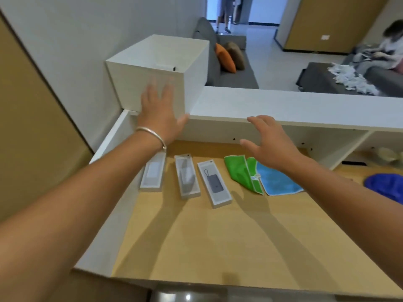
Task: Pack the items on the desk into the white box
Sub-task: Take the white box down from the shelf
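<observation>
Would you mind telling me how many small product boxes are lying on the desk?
3, in a row on the desk's left part: the left box partly under the left wrist, the middle box, and the right box beside the green cloth. None seems hidden.

**Surfaces and finishes**

White box [152, 68]: matt, smooth board, faint grain on the near wall. Counter [218, 236]: pale wood-look laminate, smooth, low sheen. Shelf [305, 107]: matt white board. Three packs [214, 184]: white card (printed fronts, slight sheen). Green cloth [239, 171] and blue cloth [274, 182]: fuzzy microfibre, matt. Bracelet [150, 132] on left wrist: polished metal.
</observation>
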A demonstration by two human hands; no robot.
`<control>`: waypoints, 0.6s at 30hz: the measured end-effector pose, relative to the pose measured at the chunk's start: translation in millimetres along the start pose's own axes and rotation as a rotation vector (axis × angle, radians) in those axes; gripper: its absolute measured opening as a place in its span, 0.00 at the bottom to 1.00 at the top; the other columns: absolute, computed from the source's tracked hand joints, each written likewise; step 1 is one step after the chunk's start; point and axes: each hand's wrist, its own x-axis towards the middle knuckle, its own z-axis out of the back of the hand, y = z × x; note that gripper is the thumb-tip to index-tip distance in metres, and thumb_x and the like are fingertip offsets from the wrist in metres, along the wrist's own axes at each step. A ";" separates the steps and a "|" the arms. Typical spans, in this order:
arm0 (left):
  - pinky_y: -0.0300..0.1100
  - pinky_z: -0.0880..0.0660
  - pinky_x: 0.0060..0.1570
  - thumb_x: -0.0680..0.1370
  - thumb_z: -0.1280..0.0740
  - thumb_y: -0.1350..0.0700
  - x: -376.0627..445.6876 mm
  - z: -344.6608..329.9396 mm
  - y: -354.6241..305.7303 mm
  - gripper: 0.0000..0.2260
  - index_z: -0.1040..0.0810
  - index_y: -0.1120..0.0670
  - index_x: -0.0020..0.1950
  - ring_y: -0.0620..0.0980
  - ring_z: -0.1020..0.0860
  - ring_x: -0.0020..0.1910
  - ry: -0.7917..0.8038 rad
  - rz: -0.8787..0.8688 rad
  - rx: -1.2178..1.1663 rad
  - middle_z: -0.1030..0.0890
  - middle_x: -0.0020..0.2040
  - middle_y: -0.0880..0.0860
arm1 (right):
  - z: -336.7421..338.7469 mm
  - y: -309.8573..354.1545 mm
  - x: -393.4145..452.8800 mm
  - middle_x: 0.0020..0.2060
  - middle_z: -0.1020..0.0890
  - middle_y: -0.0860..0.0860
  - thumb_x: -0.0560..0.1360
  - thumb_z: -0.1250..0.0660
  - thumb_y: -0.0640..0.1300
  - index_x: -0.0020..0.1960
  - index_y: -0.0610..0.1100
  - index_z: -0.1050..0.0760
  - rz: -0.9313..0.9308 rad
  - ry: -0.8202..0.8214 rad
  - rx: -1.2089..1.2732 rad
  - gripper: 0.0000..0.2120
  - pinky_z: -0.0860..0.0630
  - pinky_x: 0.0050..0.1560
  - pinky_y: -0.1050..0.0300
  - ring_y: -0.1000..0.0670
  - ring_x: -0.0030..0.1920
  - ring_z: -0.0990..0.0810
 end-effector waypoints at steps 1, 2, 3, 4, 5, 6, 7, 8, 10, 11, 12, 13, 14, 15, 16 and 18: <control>0.60 0.40 0.70 0.74 0.32 0.45 12.2 0.1 -1.1 0.39 0.51 0.48 0.78 0.62 0.52 0.76 -0.055 -0.009 0.007 0.52 0.79 0.59 | -0.2 -2.8 -0.3 0.73 0.37 0.46 0.76 0.36 0.57 0.75 0.48 0.40 -0.017 -0.002 -0.006 0.32 0.37 0.70 0.45 0.46 0.72 0.39; 0.60 0.37 0.67 0.74 0.31 0.44 24.4 -0.2 -2.3 0.39 0.50 0.48 0.78 0.62 0.51 0.76 -0.108 -0.018 0.018 0.52 0.79 0.58 | -0.1 -6.6 -1.1 0.73 0.37 0.47 0.76 0.36 0.57 0.75 0.48 0.40 -0.036 -0.004 -0.006 0.31 0.37 0.71 0.45 0.46 0.72 0.39; 0.61 0.34 0.65 0.73 0.30 0.44 35.9 0.3 -3.1 0.40 0.49 0.47 0.77 0.62 0.51 0.76 -0.148 -0.022 0.027 0.52 0.78 0.58 | 0.2 -10.7 -1.9 0.73 0.36 0.47 0.76 0.36 0.57 0.75 0.48 0.40 -0.054 -0.007 -0.003 0.31 0.37 0.71 0.45 0.46 0.72 0.38; 0.61 0.33 0.64 0.72 0.30 0.42 48.3 1.2 -3.4 0.39 0.48 0.47 0.77 0.62 0.50 0.76 -0.157 -0.020 0.035 0.50 0.78 0.57 | 0.1 -15.1 -2.4 0.72 0.36 0.47 0.76 0.35 0.56 0.74 0.47 0.39 -0.069 -0.012 -0.001 0.31 0.37 0.70 0.46 0.46 0.72 0.38; 0.61 0.33 0.63 0.72 0.30 0.41 60.8 1.9 -3.0 0.39 0.46 0.48 0.76 0.61 0.49 0.76 -0.131 -0.012 0.056 0.48 0.78 0.57 | -0.3 -19.6 -2.4 0.72 0.35 0.47 0.76 0.35 0.56 0.74 0.47 0.38 -0.082 -0.017 -0.003 0.31 0.37 0.70 0.46 0.46 0.71 0.37; 0.61 0.33 0.63 0.71 0.32 0.39 73.1 2.5 -2.1 0.38 0.43 0.50 0.76 0.61 0.46 0.75 -0.080 -0.009 0.108 0.44 0.76 0.58 | -1.0 -23.9 -1.7 0.71 0.34 0.46 0.75 0.34 0.56 0.74 0.46 0.38 -0.094 -0.022 -0.005 0.31 0.36 0.70 0.46 0.46 0.71 0.36; 0.61 0.32 0.63 0.72 0.33 0.37 84.3 2.3 -0.4 0.37 0.39 0.52 0.74 0.62 0.42 0.73 -0.022 -0.016 0.185 0.38 0.73 0.60 | -1.8 -27.8 -0.6 0.71 0.33 0.46 0.75 0.34 0.55 0.74 0.46 0.37 -0.109 -0.025 -0.002 0.31 0.36 0.70 0.47 0.46 0.70 0.36; 0.60 0.30 0.62 0.72 0.34 0.36 93.4 1.9 1.4 0.35 0.35 0.54 0.72 0.64 0.37 0.70 0.028 -0.031 0.257 0.32 0.68 0.61 | -2.7 -31.6 0.2 0.70 0.33 0.46 0.75 0.34 0.55 0.73 0.46 0.37 -0.126 -0.026 0.007 0.30 0.36 0.70 0.48 0.45 0.70 0.35; 0.59 0.30 0.58 0.72 0.35 0.35 103.5 0.1 2.8 0.33 0.29 0.57 0.67 0.65 0.32 0.64 0.024 -0.055 0.297 0.26 0.60 0.62 | -5.0 -39.2 0.3 0.70 0.33 0.45 0.75 0.34 0.55 0.73 0.47 0.37 -0.156 -0.030 0.026 0.30 0.37 0.70 0.48 0.45 0.70 0.35; 0.57 0.30 0.57 0.72 0.35 0.35 106.7 -1.1 1.9 0.31 0.27 0.58 0.65 0.66 0.31 0.61 -0.008 -0.071 0.302 0.24 0.58 0.63 | -6.4 -43.4 -0.4 0.70 0.33 0.45 0.75 0.34 0.55 0.73 0.47 0.37 -0.165 -0.031 0.030 0.30 0.37 0.70 0.48 0.45 0.70 0.35; 0.56 0.32 0.57 0.73 0.36 0.35 109.5 -2.3 0.1 0.31 0.25 0.60 0.61 0.65 0.28 0.58 -0.036 -0.100 0.319 0.23 0.55 0.64 | -7.8 -47.7 -1.4 0.70 0.33 0.46 0.75 0.34 0.55 0.73 0.47 0.37 -0.174 -0.032 0.031 0.30 0.37 0.70 0.48 0.45 0.70 0.35; 0.55 0.33 0.58 0.73 0.37 0.34 110.8 -2.8 -2.0 0.31 0.24 0.62 0.57 0.65 0.26 0.54 -0.048 -0.120 0.334 0.21 0.52 0.64 | -8.6 -51.8 -2.9 0.70 0.33 0.46 0.75 0.34 0.56 0.73 0.48 0.37 -0.182 -0.032 0.032 0.30 0.37 0.69 0.48 0.46 0.70 0.36; 0.55 0.34 0.58 0.73 0.38 0.34 112.0 -2.4 -4.4 0.31 0.23 0.62 0.54 0.64 0.25 0.52 -0.045 -0.123 0.334 0.21 0.49 0.63 | -8.8 -55.8 -4.5 0.70 0.33 0.46 0.75 0.34 0.56 0.73 0.48 0.37 -0.191 -0.031 0.034 0.30 0.37 0.69 0.48 0.46 0.71 0.36; 0.54 0.34 0.58 0.73 0.38 0.33 112.2 -1.1 -6.8 0.31 0.23 0.63 0.51 0.64 0.25 0.50 -0.031 -0.112 0.324 0.21 0.47 0.63 | -8.3 -59.8 -6.2 0.70 0.33 0.46 0.75 0.34 0.56 0.73 0.48 0.37 -0.195 -0.030 0.034 0.30 0.37 0.69 0.49 0.46 0.71 0.36; 0.54 0.34 0.57 0.73 0.38 0.34 111.9 0.7 -8.4 0.30 0.23 0.63 0.49 0.64 0.25 0.48 -0.016 -0.105 0.318 0.21 0.45 0.62 | -7.0 -63.9 -8.0 0.70 0.33 0.46 0.75 0.34 0.56 0.73 0.48 0.37 -0.195 -0.029 0.034 0.30 0.37 0.69 0.50 0.46 0.71 0.36; 0.54 0.31 0.55 0.74 0.35 0.37 107.1 5.1 -7.6 0.26 0.24 0.63 0.43 0.62 0.25 0.43 0.003 -0.123 0.301 0.22 0.39 0.61 | -0.7 -72.5 -10.6 0.70 0.33 0.47 0.75 0.34 0.56 0.73 0.48 0.37 -0.191 -0.041 0.042 0.30 0.38 0.68 0.51 0.46 0.70 0.36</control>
